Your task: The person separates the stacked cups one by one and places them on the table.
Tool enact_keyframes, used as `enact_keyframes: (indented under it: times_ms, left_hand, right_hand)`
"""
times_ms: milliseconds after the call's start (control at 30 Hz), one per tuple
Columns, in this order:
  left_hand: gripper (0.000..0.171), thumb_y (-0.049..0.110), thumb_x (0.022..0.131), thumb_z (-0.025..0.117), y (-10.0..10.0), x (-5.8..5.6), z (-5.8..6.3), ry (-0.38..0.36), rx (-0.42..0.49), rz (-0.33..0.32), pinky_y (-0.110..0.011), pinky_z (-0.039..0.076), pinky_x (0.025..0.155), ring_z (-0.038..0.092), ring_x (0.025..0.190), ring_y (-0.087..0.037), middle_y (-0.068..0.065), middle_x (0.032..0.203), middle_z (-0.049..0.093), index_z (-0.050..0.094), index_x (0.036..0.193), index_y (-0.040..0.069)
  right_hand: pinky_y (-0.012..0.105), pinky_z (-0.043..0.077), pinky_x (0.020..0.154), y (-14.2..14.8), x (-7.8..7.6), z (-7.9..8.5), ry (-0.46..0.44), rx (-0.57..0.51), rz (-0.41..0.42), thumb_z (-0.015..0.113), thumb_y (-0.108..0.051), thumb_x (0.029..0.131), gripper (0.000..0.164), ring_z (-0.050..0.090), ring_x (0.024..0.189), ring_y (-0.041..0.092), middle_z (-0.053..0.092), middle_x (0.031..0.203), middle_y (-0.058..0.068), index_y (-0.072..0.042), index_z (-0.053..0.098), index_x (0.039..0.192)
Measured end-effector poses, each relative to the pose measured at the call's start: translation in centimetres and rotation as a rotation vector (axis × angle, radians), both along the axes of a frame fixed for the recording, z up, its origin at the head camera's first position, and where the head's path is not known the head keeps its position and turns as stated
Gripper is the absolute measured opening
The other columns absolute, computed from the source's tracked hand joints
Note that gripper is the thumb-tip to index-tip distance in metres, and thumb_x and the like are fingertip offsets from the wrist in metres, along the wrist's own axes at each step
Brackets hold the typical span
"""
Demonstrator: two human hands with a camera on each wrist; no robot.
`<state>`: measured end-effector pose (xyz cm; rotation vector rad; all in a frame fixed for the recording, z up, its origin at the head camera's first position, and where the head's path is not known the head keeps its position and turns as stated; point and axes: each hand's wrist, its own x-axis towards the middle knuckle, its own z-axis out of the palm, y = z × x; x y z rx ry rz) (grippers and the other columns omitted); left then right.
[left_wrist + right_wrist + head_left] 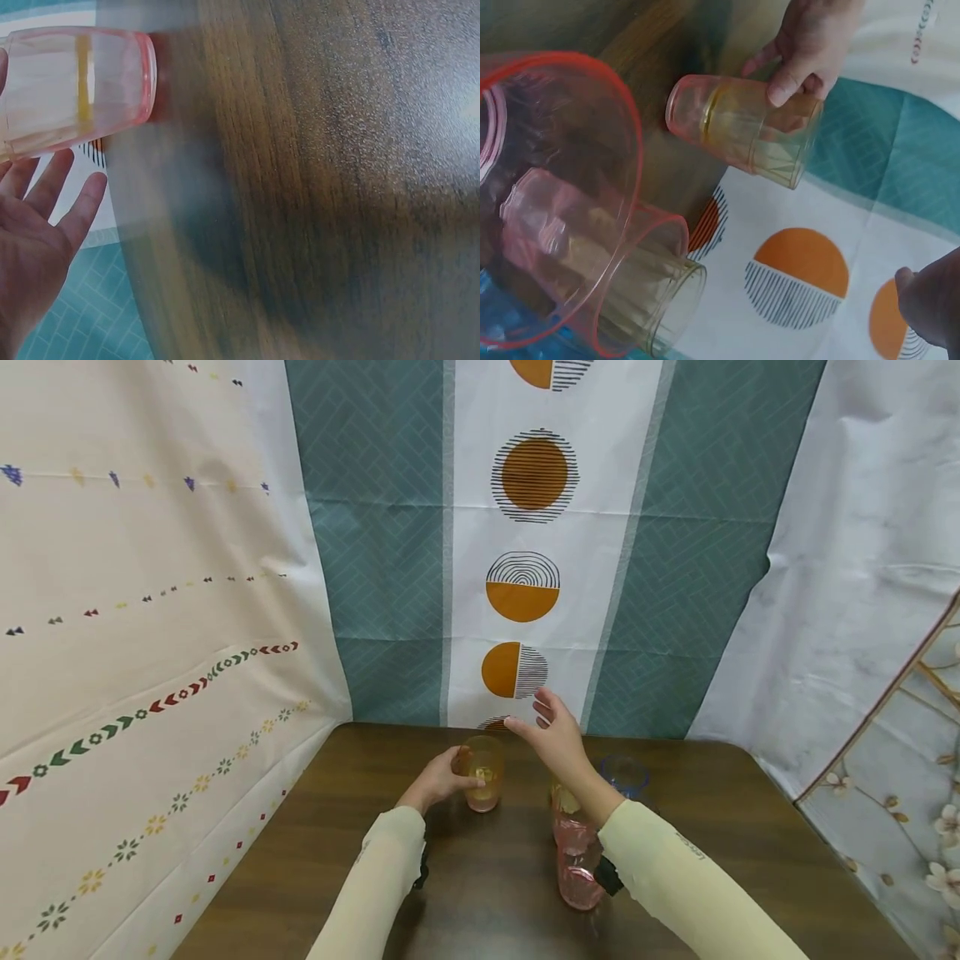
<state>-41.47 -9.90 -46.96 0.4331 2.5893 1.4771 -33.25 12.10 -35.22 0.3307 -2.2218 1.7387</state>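
Observation:
My left hand (442, 779) grips a clear yellow cup (486, 758) near its rim, thumb on the near side. A pinkish cup bottom (482, 803) shows below the yellow, so the two look nested. In the right wrist view this nested pair stands upright, close over or on the table. My right hand (557, 739) is raised in the air to the right of it, fingers loosely spread and thumb apart, holding nothing. Under my right forearm stand a pink cup (580, 881) and, behind it, another pink cup (671, 225) with a yellow cup (679, 300) in it.
A blue cup (625, 774) stands at the back right, partly hidden by the right arm. The dark wooden table (480, 902) ends at a patterned cloth (390, 610) hanging behind it. More cloths hang at the left and right sides.

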Motion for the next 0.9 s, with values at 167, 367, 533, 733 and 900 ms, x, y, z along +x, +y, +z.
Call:
enact_keyframes:
  times_ms: [167, 367, 533, 733, 900]
  left_hand:
    - [0.084, 0.037, 0.080, 0.084, -0.1, 0.0, -0.1, -0.011, -0.021, 0.008, -0.054, 0.039, 0.108, 0.049, 0.128, -0.035, -0.014, 0.144, 0.051, 0.044, 0.147, 0.007]
    - [0.086, 0.040, 0.080, 0.083, -0.2, -0.1, -0.4, -0.024, -0.012, -0.006, -0.052, 0.041, 0.106, 0.053, 0.124, -0.033, -0.015, 0.139, 0.054, 0.043, 0.146, 0.004]
    - [0.087, 0.039, 0.079, 0.084, -0.3, -0.2, -0.7, -0.042, 0.001, -0.014, -0.053, 0.040, 0.107, 0.052, 0.126, -0.034, -0.016, 0.140, 0.054, 0.042, 0.147, 0.004]
    - [0.084, 0.030, 0.080, 0.085, -0.3, -0.2, -1.0, -0.046, 0.025, -0.026, -0.053, 0.039, 0.108, 0.052, 0.127, -0.035, -0.017, 0.139, 0.054, 0.040, 0.146, 0.004]
    - [0.082, 0.028, 0.081, 0.084, -0.2, -0.1, -1.0, -0.037, 0.023, -0.025, -0.051, 0.041, 0.107, 0.052, 0.127, -0.034, -0.017, 0.138, 0.055, 0.040, 0.147, 0.004]
  right_hand:
    - [0.045, 0.034, 0.113, -1.0, -1.3, -0.5, -0.048, 0.011, -0.009, 0.078, -0.032, 0.087, 0.085, 0.037, 0.141, 0.028, 0.034, 0.157, 0.009, -0.010, 0.031, 0.154]
    - [0.047, 0.039, 0.110, -2.1, -2.7, -1.6, -0.113, 0.030, -0.036, 0.079, -0.034, 0.086, 0.088, 0.037, 0.141, 0.031, 0.034, 0.158, 0.009, -0.008, 0.031, 0.154]
    - [0.050, 0.040, 0.108, -2.8, -3.6, -2.5, -0.116, 0.052, -0.050, 0.079, -0.030, 0.086, 0.083, 0.040, 0.138, 0.035, 0.037, 0.155, 0.014, -0.007, 0.035, 0.152]
    - [0.051, 0.039, 0.109, -3.5, -4.3, -3.8, -0.147, 0.094, -0.078, 0.080, -0.034, 0.085, 0.085, 0.040, 0.138, 0.036, 0.038, 0.154, 0.017, -0.004, 0.035, 0.151]
    - [0.052, 0.036, 0.111, -3.9, -4.5, -5.1, -0.212, 0.124, -0.114, 0.080, -0.038, 0.084, 0.093, 0.035, 0.141, 0.038, 0.034, 0.156, 0.021, 0.000, 0.030, 0.153]
